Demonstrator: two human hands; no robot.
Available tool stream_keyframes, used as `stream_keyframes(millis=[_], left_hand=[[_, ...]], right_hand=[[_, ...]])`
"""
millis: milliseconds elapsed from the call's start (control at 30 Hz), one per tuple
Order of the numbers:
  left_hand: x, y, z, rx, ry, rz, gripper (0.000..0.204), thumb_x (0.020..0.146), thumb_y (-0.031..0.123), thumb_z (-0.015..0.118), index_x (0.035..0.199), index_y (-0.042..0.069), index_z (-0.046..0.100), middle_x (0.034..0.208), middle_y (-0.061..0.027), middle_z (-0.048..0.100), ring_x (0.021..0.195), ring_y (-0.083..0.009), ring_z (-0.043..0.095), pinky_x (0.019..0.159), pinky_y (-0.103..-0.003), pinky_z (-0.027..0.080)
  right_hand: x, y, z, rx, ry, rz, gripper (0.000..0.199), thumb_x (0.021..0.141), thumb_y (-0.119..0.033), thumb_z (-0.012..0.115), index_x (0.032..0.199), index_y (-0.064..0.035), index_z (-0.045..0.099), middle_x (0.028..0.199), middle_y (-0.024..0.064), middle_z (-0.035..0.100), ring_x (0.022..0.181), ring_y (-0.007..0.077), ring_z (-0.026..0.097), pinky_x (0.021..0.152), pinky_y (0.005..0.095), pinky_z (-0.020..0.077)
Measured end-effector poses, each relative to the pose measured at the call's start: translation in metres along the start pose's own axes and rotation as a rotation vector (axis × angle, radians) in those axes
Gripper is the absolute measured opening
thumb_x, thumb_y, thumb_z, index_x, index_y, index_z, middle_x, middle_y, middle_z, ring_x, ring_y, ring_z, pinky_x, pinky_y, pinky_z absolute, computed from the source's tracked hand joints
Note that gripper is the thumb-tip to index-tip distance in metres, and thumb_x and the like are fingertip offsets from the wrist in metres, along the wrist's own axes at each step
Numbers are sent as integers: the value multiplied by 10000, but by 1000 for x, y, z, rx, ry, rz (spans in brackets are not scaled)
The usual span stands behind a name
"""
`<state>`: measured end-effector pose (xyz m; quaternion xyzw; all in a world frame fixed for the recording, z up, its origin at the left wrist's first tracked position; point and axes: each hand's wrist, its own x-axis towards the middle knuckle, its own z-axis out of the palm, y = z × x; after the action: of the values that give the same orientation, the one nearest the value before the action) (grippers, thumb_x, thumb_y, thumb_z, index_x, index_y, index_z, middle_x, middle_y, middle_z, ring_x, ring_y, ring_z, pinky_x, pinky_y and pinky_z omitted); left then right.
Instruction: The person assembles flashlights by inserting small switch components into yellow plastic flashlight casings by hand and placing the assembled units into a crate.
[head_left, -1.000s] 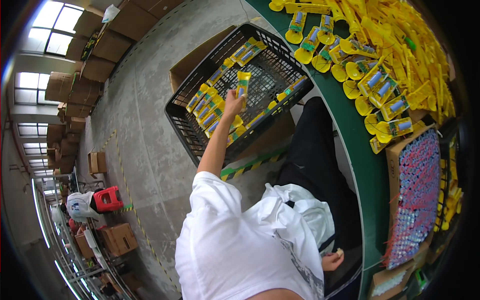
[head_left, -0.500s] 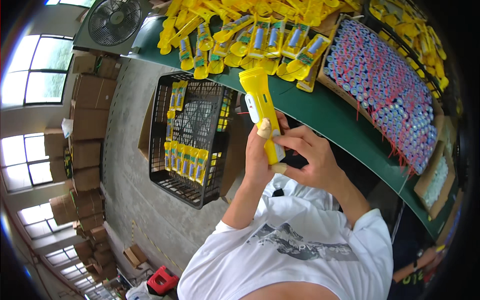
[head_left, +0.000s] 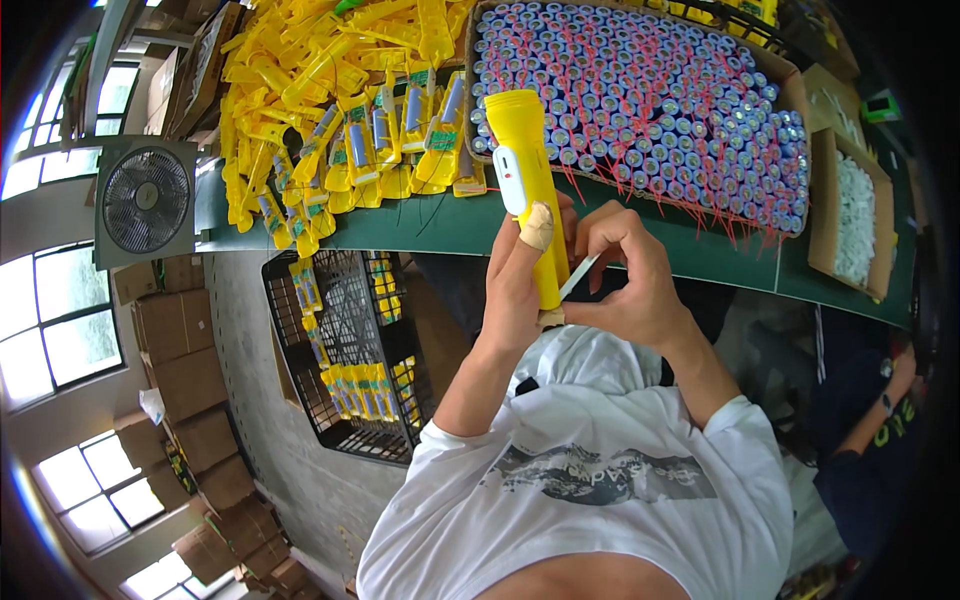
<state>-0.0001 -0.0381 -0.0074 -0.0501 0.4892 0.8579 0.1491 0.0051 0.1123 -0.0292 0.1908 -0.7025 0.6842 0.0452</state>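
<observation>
A yellow flashlight housing (head_left: 522, 130) stands nearly upright before me, its wide threaded end up and a white switch panel on its left side. My left hand (head_left: 513, 295) is wrapped round its lower half, with tape on the thumb. Close by the lower right side of the housing, my right hand (head_left: 645, 285) pinches a thin white strip (head_left: 579, 277) between thumb and fingers. The strip is tilted, its lower end near the housing's base; whether it touches there I cannot tell. Some left fingers are hidden behind the housing.
Yellow casings (head_left: 300, 85) are heaped on the green table (head_left: 430, 225), some with blue cells. Beyond my hands is a cardboard box (head_left: 796, 100) of blue cells with red wires. A box (head_left: 823, 200) holds white parts. A black crate (head_left: 370, 445) stands lower left; a person's arm (head_left: 875, 415) shows right.
The whole view has swung, so the table and boxes now lie straighter ahead. My right hand has moved slightly away from the housing, and the white strip now angles out from its side.
</observation>
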Motion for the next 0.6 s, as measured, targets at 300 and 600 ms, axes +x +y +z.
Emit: stream_keyframes(millis=[300, 600], left_hand=[[26, -7, 39, -249, 153, -33, 355, 1017, 396, 529, 1146, 65, 525, 940, -24, 524, 775, -111, 489, 685, -272, 462], [33, -7, 45, -238, 152, -6, 409, 1027, 469, 441, 1134, 79, 499, 880, -31, 564, 711, -153, 581, 590, -309, 498]], right_hand=[[-12, 25, -15, -107, 251, -252, 581, 690, -80, 898, 1166, -33, 568, 1108, 136, 669, 881, 179, 694, 686, 278, 589], [0, 5, -26, -387, 243, -288, 552, 747, -140, 856, 1230, -3, 626, 1171, 152, 659, 955, 242, 678, 762, 307, 574]])
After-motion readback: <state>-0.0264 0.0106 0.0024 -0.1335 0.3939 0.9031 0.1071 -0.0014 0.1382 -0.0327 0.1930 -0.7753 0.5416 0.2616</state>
